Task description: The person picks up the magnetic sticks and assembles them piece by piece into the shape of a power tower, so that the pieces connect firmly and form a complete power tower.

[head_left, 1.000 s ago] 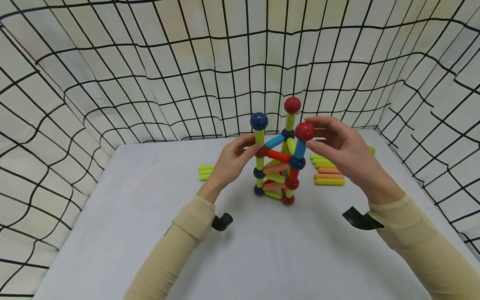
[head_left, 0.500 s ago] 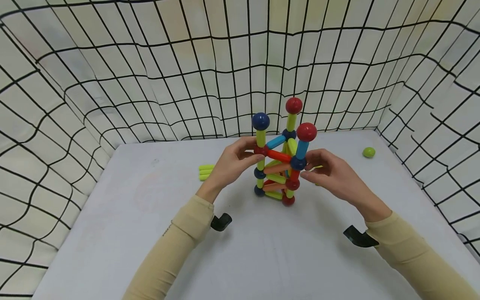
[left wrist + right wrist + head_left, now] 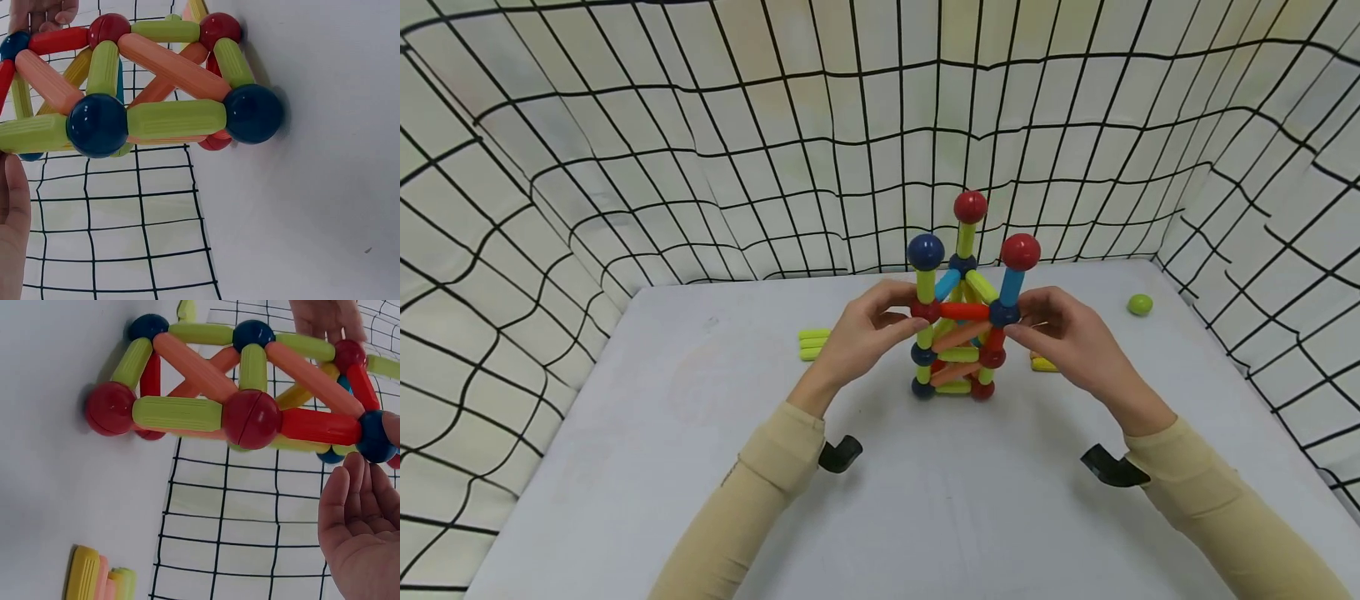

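Note:
A tower of magnetic sticks and balls (image 3: 964, 312) stands on the table in front of me, built of lime, red, orange and blue sticks. My left hand (image 3: 877, 327) pinches a red ball (image 3: 925, 312) on its left column. On the right column, my right hand (image 3: 1070, 337) holds a dark blue ball (image 3: 376, 439) between thumb and fingers. Above these joints rise three uprights, topped by a blue ball (image 3: 926, 252), a front red ball (image 3: 1021, 252) and a back red ball (image 3: 971, 207). The lower balls (image 3: 254, 114) rest at the table surface.
Lime sticks (image 3: 812, 344) lie left of the tower, partly behind my left hand. Yellow, orange and lime sticks (image 3: 82, 575) lie to the right. A green ball (image 3: 1140, 304) sits at the back right. Black netting (image 3: 700, 158) surrounds the white table (image 3: 925, 517).
My right hand has come down from the top red ball to the blue ball below it. The tower has turned slightly, its back column shifting left and its right column moving back.

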### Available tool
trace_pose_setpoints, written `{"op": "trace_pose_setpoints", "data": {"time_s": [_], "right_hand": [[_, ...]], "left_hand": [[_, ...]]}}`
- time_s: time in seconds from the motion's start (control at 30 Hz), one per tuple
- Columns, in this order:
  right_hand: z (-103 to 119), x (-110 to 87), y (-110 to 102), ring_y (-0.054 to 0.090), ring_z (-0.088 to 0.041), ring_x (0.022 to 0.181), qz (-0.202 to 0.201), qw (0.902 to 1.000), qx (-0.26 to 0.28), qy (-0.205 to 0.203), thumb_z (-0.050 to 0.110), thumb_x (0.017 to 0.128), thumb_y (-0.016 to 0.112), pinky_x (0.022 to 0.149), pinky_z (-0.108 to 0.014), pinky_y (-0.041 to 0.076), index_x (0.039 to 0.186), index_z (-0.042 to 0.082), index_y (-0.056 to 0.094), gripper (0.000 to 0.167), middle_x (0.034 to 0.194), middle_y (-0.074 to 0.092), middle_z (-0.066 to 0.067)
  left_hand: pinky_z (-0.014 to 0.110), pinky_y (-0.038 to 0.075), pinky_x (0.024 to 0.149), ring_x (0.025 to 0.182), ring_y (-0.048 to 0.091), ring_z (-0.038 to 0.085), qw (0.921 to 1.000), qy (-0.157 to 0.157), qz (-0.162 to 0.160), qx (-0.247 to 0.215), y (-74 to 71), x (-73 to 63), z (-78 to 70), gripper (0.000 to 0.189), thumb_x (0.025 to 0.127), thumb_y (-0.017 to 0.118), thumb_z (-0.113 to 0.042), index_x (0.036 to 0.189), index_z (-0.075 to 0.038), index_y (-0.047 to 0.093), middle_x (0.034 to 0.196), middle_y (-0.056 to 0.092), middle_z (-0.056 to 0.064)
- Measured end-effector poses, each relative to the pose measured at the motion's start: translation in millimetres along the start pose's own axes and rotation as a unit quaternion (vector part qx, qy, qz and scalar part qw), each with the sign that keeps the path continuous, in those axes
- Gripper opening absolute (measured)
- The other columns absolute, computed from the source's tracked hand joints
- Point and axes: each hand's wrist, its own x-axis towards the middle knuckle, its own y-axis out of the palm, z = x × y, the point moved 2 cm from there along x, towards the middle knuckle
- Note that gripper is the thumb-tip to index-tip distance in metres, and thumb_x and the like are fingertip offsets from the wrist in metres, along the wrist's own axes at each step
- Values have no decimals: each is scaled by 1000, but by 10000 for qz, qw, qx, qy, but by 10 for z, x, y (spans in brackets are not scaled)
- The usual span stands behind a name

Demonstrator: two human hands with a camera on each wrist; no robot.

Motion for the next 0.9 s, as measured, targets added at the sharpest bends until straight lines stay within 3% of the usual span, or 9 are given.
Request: {"op": "trace_pose_setpoints", "data": {"time_s": [0.17,0.3,0.47,0.6,0.8,0.87,0.9], "right_hand": [[-182,4,-75,59,-23,104,67,9996,-261,-22,28,96,65,83,-14,48,125,6,56,38,115,62,-10],[-479,20,-156,60,-24,102,437,9940,-999,-51,25,96,64,86,-24,51,122,3,61,33,113,65,-9],[-952,14,-207,59,-30,100,1009,9714,-2141,177,15,93,68,88,-47,52,118,-3,65,30,109,66,-14],[-1202,6,-176,57,-34,102,1243,9518,-2784,347,12,89,72,91,-52,49,114,-1,67,29,107,66,-14],[-1206,22,-88,59,-32,98,1443,9199,-3641,-186,12,85,76,87,-50,52,110,4,70,27,102,63,-12],[-1141,40,-90,59,-29,95,1528,9191,-3612,-389,11,85,76,86,-48,53,112,4,69,29,101,63,-10],[-1095,61,-103,60,-28,94,1559,9262,-3406,-423,11,85,76,85,-48,54,112,4,69,28,101,63,-9]], "left_hand": [[34,51,94,113,57,16,9997,238,73,-20,22,-40,-11,32,94,65,-9,125,-9,59,120,60,2],[35,52,93,111,57,16,9993,356,62,-25,33,-47,-27,30,94,65,-7,123,-7,60,119,60,3],[36,52,92,111,56,17,9993,378,-33,15,50,-54,-53,29,93,65,-5,122,-5,60,119,59,5],[35,53,89,109,55,17,9986,468,-143,213,92,-41,-86,32,91,69,-9,122,-6,59,117,57,5],[32,54,86,105,55,14,9965,585,-298,514,144,-23,-131,36,89,72,-11,121,-7,57,113,55,3],[31,54,86,104,55,14,9964,567,-318,545,150,-26,-139,36,89,72,-11,121,-7,57,113,55,3],[31,54,86,104,55,14,9964,558,-320,551,153,-28,-140,36,89,72,-11,121,-7,57,113,55,3]]}}
